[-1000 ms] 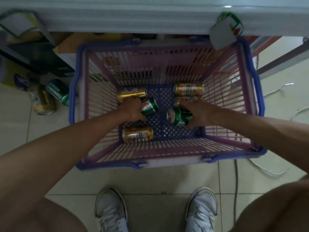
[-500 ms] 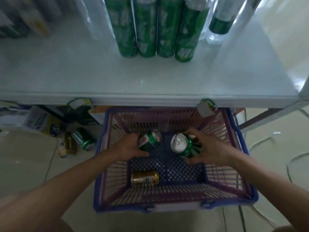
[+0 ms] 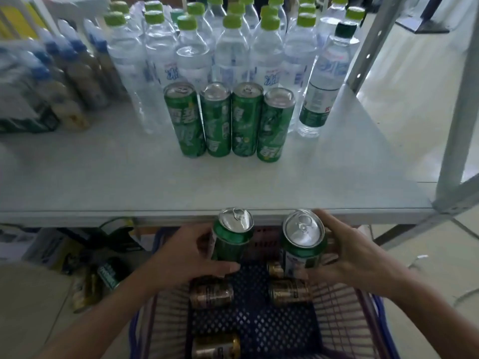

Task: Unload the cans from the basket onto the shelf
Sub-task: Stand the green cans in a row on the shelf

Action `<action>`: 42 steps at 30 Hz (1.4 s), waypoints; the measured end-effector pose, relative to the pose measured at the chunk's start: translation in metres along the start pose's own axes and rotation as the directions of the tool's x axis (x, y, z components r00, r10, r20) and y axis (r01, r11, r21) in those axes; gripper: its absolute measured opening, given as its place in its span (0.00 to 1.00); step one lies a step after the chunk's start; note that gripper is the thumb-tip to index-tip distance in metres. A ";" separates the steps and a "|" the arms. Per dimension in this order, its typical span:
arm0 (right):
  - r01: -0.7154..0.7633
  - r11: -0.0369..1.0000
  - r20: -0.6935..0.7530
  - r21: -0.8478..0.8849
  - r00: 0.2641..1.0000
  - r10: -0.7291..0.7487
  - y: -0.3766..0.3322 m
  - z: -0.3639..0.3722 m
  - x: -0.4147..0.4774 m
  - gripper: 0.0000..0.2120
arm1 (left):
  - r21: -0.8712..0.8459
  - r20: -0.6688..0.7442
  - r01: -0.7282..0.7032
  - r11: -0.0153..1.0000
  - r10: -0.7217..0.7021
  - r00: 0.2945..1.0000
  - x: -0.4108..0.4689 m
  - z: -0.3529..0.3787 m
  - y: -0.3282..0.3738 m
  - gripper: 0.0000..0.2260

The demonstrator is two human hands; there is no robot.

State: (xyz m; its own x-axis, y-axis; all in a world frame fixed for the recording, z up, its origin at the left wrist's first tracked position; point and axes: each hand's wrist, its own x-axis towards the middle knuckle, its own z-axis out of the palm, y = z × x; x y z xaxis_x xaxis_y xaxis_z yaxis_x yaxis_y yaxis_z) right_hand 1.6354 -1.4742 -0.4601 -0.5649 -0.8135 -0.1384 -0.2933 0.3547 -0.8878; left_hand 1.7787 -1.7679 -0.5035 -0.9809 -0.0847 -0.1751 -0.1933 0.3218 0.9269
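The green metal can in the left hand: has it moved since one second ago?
Yes. The green can rose from the basket floor toward the shelf edge.

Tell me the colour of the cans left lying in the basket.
Gold, in the head view: the gold cans lie on their sides on the basket floor.

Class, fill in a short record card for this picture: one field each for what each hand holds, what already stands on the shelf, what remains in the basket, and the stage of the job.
left hand: grips a green can, upright, top facing the camera
right hand: grips a second green can, upright
shelf: four tall green cans in a row, clear bottles behind them
basket: at least three gold cans lying on their sides
stage: both held cans are over the basket, below the shelf edge, not yet placed
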 end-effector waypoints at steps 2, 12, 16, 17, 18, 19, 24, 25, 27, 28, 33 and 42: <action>0.006 0.997 -0.016 0.077 1.000 -0.005 -0.007 -0.009 0.002 0.38 | -0.023 -0.023 -0.016 1.000 0.015 1.000 0.004 -0.006 0.018 0.26; 0.095 0.974 -0.248 0.205 0.968 -0.042 -0.037 -0.062 0.023 0.36 | -0.118 -0.269 -0.242 0.963 0.204 0.941 0.056 -0.012 0.093 0.20; 0.126 0.970 -0.338 0.208 0.940 -0.049 -0.040 -0.083 0.032 0.37 | -0.094 -0.295 -0.298 0.950 0.260 0.920 0.086 -0.005 0.119 0.19; 0.132 0.970 -0.359 0.205 0.932 -0.051 -0.040 -0.088 0.035 0.37 | -0.100 -0.299 -0.309 0.946 0.268 0.916 0.093 -0.002 0.124 0.19; 0.136 0.970 -0.382 0.201 0.923 -0.050 -0.040 -0.093 0.038 0.36 | -0.107 -0.304 -0.318 0.942 0.274 0.912 0.100 0.001 0.127 0.19; 0.140 0.970 -0.407 0.197 0.912 -0.048 -0.040 -0.097 0.040 0.36 | -0.109 -0.314 -0.328 0.938 0.281 0.907 0.107 0.005 0.130 0.18; 0.116 0.983 -0.571 0.146 0.821 -0.012 -0.032 -0.113 0.054 0.30 | -0.076 -0.400 -0.321 0.944 0.266 0.877 0.137 0.034 0.130 0.16; 0.092 0.989 -0.606 0.116 0.796 -0.003 -0.028 -0.114 0.057 0.30 | -0.067 -0.402 -0.300 0.952 0.249 0.881 0.142 0.041 0.128 0.16; 0.016 0.999 -0.654 0.040 0.756 0.014 -0.021 -0.118 0.063 0.29 | -0.006 -0.416 -0.259 0.966 0.233 0.879 0.150 0.057 0.125 0.17; -0.011 1.000 -0.665 0.023 0.746 0.023 -0.017 -0.119 0.065 0.30 | 0.022 -0.434 -0.245 0.969 0.230 0.871 0.154 0.065 0.124 0.17; -0.075 0.997 -0.662 0.001 0.747 0.057 0.003 -0.122 0.072 0.28 | 0.128 -0.486 -0.178 0.976 0.218 0.846 0.179 0.099 0.116 0.23; -0.066 0.998 -0.663 0.008 0.747 0.055 0.032 -0.132 0.069 0.30 | 0.123 -0.573 -0.123 0.985 0.172 0.801 0.211 0.117 0.109 0.35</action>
State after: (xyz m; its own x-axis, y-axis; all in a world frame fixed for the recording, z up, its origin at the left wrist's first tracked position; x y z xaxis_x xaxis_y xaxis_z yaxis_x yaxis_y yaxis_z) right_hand 1.4858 -1.4580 -0.4404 -0.9492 -0.2823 0.1391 -0.2491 0.4040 -0.8802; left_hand 1.5478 -1.6405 -0.4788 -0.8064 -0.5531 0.2090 -0.0721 0.4429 0.8937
